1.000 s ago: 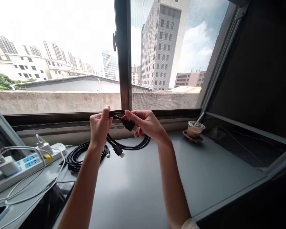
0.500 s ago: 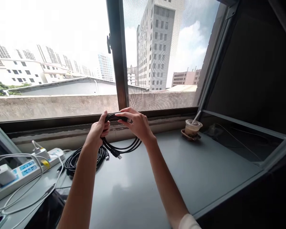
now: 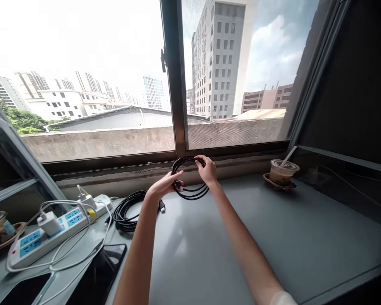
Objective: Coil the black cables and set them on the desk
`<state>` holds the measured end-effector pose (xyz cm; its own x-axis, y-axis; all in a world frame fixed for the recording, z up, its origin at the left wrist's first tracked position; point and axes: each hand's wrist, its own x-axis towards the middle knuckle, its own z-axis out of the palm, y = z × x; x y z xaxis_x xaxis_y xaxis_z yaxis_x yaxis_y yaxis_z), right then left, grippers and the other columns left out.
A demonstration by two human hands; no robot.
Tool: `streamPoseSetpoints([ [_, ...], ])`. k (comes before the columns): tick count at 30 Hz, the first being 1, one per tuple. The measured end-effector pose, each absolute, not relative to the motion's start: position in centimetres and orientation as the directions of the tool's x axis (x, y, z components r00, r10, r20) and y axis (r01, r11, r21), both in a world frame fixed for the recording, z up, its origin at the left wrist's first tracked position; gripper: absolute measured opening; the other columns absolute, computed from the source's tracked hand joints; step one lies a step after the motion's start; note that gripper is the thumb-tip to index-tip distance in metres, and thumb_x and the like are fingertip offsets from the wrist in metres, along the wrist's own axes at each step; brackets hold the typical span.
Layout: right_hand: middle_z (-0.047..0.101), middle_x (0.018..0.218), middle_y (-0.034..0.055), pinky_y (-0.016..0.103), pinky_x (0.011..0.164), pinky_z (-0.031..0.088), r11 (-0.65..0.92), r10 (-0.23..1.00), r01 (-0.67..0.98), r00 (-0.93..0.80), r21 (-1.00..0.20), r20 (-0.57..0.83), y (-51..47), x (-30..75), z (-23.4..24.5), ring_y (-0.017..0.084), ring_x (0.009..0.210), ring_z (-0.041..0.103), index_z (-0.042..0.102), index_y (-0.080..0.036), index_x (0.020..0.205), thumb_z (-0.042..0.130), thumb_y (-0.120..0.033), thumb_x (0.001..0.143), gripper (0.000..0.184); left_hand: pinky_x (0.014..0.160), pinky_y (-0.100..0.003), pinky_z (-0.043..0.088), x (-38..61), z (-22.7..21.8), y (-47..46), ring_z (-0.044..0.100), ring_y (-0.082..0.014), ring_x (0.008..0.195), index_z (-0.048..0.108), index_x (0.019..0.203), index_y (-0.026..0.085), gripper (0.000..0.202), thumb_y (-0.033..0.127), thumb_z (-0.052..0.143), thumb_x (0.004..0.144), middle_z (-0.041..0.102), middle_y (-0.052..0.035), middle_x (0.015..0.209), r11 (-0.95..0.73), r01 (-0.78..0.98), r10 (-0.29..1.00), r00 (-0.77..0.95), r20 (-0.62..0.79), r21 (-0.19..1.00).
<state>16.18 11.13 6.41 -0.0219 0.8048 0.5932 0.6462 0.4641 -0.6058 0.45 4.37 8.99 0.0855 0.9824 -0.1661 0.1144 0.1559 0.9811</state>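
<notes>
A black cable is wound into a small upright coil that I hold out over the grey ledge, close to the window. My right hand pinches the top of the coil. My left hand grips its lower left side, fingers closed round the strands. A second, larger coil of black cable lies flat on the ledge to the left of my left hand, with a plug end sticking out beside it.
A white power strip with plugged-in chargers and white wires lies at the left. Dark phones or tablets sit at the near left edge. An iced drink cup with a straw stands at the right by the window frame.
Both arms have stretched further forward, carrying the coil toward the window. The coil looks tighter and more upright. The view has shifted left, showing more of the power strip.
</notes>
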Motion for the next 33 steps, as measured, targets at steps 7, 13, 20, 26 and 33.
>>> streamPoseSetpoints([
  [7,0.06,0.11,0.0032,0.03,0.079,0.044,0.327,0.919,0.706,-0.082,-0.629,0.386,11.4,16.1,4.6,0.022,0.098,0.057,0.057,-0.025,0.111,0.051,-0.026,0.089,0.023,0.051,-0.033,0.054,0.5,4.8,6.8,0.062,-0.0224,0.044,0.043,0.107,0.003,0.028,0.014,0.049,0.082,0.058,-0.0045,0.057,0.392,0.505,0.902,-0.046,-0.43,0.769],
  [13,0.062,0.106,0.0041,0.037,0.083,0.045,0.301,0.954,0.782,-0.234,-0.546,0.19,11.8,16.6,3.8,0.02,0.092,0.06,0.05,-0.026,0.125,0.051,-0.027,0.09,0.034,0.052,-0.03,0.055,-0.7,3.1,8.0,0.062,-0.0159,0.049,0.041,0.114,0.006,0.038,0.003,0.046,0.077,0.06,-0.0093,0.079,0.367,0.606,0.924,-0.149,-0.353,0.706],
  [20,0.059,0.112,0.0078,0.042,0.089,0.043,0.362,0.932,0.806,-0.331,-0.467,0.15,11.8,16.5,2.8,0.021,0.101,0.056,0.051,-0.019,0.124,0.051,-0.029,0.092,0.034,0.046,-0.029,0.052,-0.8,3.5,7.7,0.061,-0.0167,0.051,0.034,0.125,0.015,0.058,0.005,0.05,0.07,0.059,-0.0089,0.085,0.276,0.68,0.958,-0.133,-0.255,0.679],
  [26,0.066,0.101,-0.0036,0.024,0.084,0.044,0.48,0.877,0.74,-0.409,-0.472,0.25,11.5,16.3,4.3,0.017,0.1,0.058,0.059,-0.034,0.117,0.052,-0.037,0.09,0.027,0.042,-0.021,0.045,-1.2,4.8,7.2,0.06,-0.0154,0.049,0.045,0.112,0.017,0.038,0.009,0.047,0.075,0.055,-0.0018,0.068,0.104,0.72,0.992,-0.022,-0.127,0.687],
  [33,0.065,0.105,-0.0054,0.02,0.082,0.045,0.523,0.852,0.705,-0.451,-0.479,0.266,11.4,16.0,4.4,0.015,0.093,0.062,0.061,-0.034,0.114,0.058,-0.031,0.087,0.027,0.042,-0.024,0.045,-1.0,5.0,7.0,0.059,-0.016,0.043,0.051,0.102,0.018,0.026,0.011,0.043,0.078,0.058,-0.0047,0.073,0.127,0.737,0.989,-0.042,-0.143,0.664],
])
